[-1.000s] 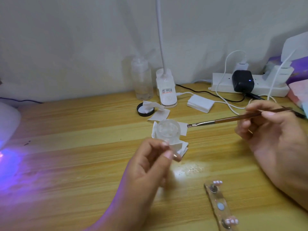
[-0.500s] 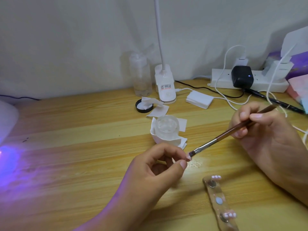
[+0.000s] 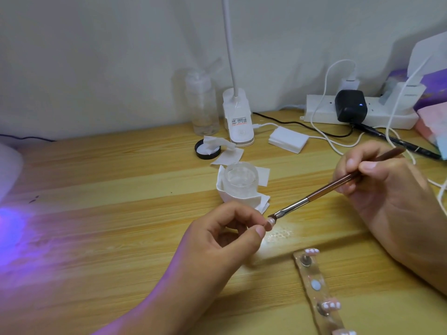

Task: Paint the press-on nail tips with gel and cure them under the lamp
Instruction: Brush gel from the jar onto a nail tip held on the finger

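While purple light washes over its left end, the wooden worktop carries everything. A white curing lamp shows only partly at the left edge, above that glow. Against the wall at the far right lies a white power strip with several plugs and cables in it. The right hand is raised over the right side, its fingers pinching the brown handle of a gel brush that slants down and to the left. The left hand is in the middle foreground, thumb and forefinger pinching a single nail tip; the other fingers are curled under. The brush's bristles touch that tip. At the back stand a clip lamp base and, just beside it on the left, a clear bottle. A holder strip lies in the near right foreground with more pink nail tips on it. Behind the left hand, a clear glass jar sits in a white dish among paper wipes. A black lid lies near the bottle
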### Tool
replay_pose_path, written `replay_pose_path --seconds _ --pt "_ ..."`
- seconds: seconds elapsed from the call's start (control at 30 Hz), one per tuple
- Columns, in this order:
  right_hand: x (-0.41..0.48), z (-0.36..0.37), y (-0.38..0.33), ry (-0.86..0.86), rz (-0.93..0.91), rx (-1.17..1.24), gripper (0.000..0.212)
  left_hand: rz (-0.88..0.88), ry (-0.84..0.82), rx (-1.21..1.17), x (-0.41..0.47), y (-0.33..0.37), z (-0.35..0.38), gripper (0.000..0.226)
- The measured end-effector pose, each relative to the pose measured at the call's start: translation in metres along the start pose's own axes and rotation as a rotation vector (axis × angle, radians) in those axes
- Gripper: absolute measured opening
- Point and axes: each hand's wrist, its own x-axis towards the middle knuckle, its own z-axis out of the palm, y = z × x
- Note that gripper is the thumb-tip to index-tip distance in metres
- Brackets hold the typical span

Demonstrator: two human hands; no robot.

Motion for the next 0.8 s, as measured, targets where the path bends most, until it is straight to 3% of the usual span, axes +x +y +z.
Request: replay_pose_path --seconds 0.3,0.47,0.8 --pt "0.0035 0.0 -0.0026 0.067 0.112 0.141 0.025 -0.018 -0.003 0.009 -0.0011 0.0015 0.002 0.02" --pt "0.0003 0.0045 -0.0017 0.031 0.139 0.07 0.025 -0.023 -0.002 0.011 -0.0009 0.0022 0.0026 0.017" --pt "0.0003 0.0023 -0.0021 0.067 0.023 -0.006 0.028 -0.018 0.004 0.004 0.0004 -0.0007 0.0011 0.022"
